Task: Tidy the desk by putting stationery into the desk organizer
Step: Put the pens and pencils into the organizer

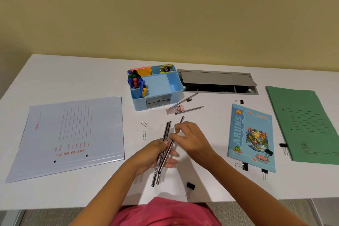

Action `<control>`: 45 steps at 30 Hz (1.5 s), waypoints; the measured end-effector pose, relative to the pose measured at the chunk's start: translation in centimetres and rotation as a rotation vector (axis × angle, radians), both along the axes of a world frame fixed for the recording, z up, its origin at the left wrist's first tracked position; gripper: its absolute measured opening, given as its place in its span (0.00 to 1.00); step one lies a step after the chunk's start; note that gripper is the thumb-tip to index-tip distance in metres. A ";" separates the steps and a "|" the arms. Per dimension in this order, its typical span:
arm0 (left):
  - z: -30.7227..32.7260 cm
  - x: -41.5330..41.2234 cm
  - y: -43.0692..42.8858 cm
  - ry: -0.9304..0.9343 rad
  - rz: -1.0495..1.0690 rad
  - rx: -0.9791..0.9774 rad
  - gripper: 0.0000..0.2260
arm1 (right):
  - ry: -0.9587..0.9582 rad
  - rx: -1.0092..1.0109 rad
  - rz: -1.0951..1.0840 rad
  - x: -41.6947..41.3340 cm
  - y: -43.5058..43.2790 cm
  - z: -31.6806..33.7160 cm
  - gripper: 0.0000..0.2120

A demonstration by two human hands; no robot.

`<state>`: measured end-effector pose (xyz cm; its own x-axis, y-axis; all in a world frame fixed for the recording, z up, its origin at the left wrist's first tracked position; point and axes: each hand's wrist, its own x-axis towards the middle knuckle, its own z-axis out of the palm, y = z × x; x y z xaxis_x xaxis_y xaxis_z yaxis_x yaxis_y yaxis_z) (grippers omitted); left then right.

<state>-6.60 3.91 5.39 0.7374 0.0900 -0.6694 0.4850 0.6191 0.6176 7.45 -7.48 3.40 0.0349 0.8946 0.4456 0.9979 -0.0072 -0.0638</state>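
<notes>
Mainly, a white desk point(91, 79) fills the view, and it stands against a yellow-beige wall. On its left part lies a pale grey-blue file folder point(69, 137), and at the far right lies a green file folder point(302, 124). Between the green one and the middle is a blue notebook point(251, 137) with the word ARUN'S on its cover. At the back of the desk is a grey cable hatch point(216, 79). Just beside it, on the left, stands the light blue desk organizer point(139, 102). Its left compartments hold upright markers point(134, 79), a back compartment holds sticky notes point(145, 70), and the one next to it holds yellow-black clips point(166, 69).

Near the front edge, the left hand point(156, 156) has its fingers curled round a bundle of dark pencils point(166, 134), which points away toward the organizer. The right hand point(192, 137) pinches a single pencil point(180, 122) between thumb and fingertips. The lower part of this pencil lies across the left palm, beside the bundle.

Two loose pencils point(183, 100) and a small clear case point(174, 110) lie just in front of the organizer, on its right side. Two paper clips point(144, 124) lie left of the hands. Black binder clips point(190, 186) are spread over the desk: one near the front edge, several around the notebook, and one behind it
</notes>
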 end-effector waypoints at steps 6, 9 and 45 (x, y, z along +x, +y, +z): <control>-0.5 -0.4 0.3 -0.032 0.112 0.135 0.12 | 0.184 -0.028 -0.118 0.9 1.8 -0.5 0.13; -1.0 -0.9 0.9 -0.020 0.155 0.154 0.12 | 0.272 -0.067 -0.282 3.2 2.9 -0.3 0.16; -0.6 4.3 5.3 -0.018 0.187 0.309 0.08 | 0.871 0.053 -0.894 7.1 1.6 -5.7 0.11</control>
<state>-2.32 9.22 4.79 0.7004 0.4206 -0.5767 0.3689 0.4785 0.7969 14.58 -5.86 -2.32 0.9221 0.3869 0.0038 0.2706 -0.6379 -0.7210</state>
